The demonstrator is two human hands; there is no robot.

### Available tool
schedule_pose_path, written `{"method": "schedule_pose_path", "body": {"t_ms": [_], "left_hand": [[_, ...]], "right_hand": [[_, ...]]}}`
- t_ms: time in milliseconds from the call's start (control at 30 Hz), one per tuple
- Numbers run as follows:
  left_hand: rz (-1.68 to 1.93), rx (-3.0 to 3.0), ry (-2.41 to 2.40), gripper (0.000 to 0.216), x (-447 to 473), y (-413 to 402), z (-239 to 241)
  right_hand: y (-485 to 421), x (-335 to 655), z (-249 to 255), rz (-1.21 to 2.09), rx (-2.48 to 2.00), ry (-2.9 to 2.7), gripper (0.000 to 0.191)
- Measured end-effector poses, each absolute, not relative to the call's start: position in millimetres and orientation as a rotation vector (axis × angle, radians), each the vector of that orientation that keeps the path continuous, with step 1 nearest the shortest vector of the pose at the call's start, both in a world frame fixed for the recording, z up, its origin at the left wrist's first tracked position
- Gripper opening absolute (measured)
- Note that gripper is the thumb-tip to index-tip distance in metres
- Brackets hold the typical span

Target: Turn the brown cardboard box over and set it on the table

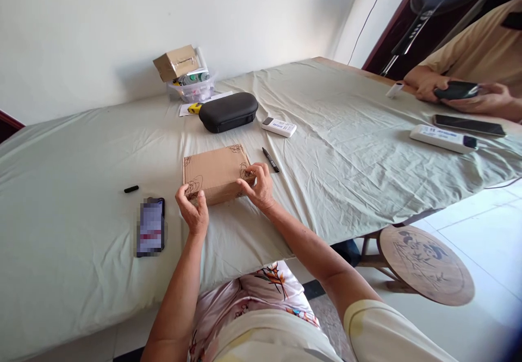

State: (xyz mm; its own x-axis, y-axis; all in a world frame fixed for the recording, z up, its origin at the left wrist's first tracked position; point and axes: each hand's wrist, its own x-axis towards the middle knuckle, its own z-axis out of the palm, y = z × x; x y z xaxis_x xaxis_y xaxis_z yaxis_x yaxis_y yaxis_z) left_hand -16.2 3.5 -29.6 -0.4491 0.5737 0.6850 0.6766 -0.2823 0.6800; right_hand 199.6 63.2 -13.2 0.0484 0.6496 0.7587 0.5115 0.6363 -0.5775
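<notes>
Cloth-covered table (81, 150) | cardboard box (216, 173) flat, near middle (doodled corners) | left hand (193, 210) curled around near-left corner | right hand (256, 187) pinching near-right corner | phone (150, 226) just left

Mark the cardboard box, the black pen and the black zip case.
cardboard box (216, 173), head view, middle of top face.
black pen (270, 160), head view, mid-barrel.
black zip case (228, 112), head view, centre of lid.

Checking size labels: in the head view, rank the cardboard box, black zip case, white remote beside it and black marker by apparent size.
1. cardboard box
2. black zip case, nearly alike but farther off, so this order is unsure
3. white remote
4. black marker
</notes>
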Motion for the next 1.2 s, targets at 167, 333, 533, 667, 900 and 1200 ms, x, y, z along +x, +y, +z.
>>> {"method": "schedule_pose_path", "body": {"t_ms": [167, 333, 533, 667, 900, 1200], "left_hand": [[-1.846, -1.604, -1.812, 0.054, -20.7, 8.0, -26.2], [-1.765, -1.594, -1.872, 0.059, -24.6, 14.3, -27.8], [-1.767, -1.855, -1.752, 0.063, -16.0, 2.6, -26.3], [-1.736, -2.032, -1.557, 0.066, -15.2, -0.2, -24.9], [-1.701, -2.034, -1.589, 0.07, -19.3, 2.0, -24.8], [-1.828, -2.094, -1.609, 0.061, -22.2, 2.8, -25.7]], "right_hand": [[53.4, 204.4, -8.3, 0.121, -0.879, -1.635, 0.029], [37.9, 195.0, -14.8, -0.02, -0.641, -1.984, 0.037], [24.2, 167.9, -22.8, 0.042, -0.353, -2.215, 0.045], [27.7, 169.7, -24.0, 0.121, -0.445, -2.211, 0.047], [53.3, 197.4, -25.4, 0.203, -0.882, -1.872, 0.043], [68.1, 212.0, -26.8, 0.39, -1.041, -1.694, 0.044]]}}
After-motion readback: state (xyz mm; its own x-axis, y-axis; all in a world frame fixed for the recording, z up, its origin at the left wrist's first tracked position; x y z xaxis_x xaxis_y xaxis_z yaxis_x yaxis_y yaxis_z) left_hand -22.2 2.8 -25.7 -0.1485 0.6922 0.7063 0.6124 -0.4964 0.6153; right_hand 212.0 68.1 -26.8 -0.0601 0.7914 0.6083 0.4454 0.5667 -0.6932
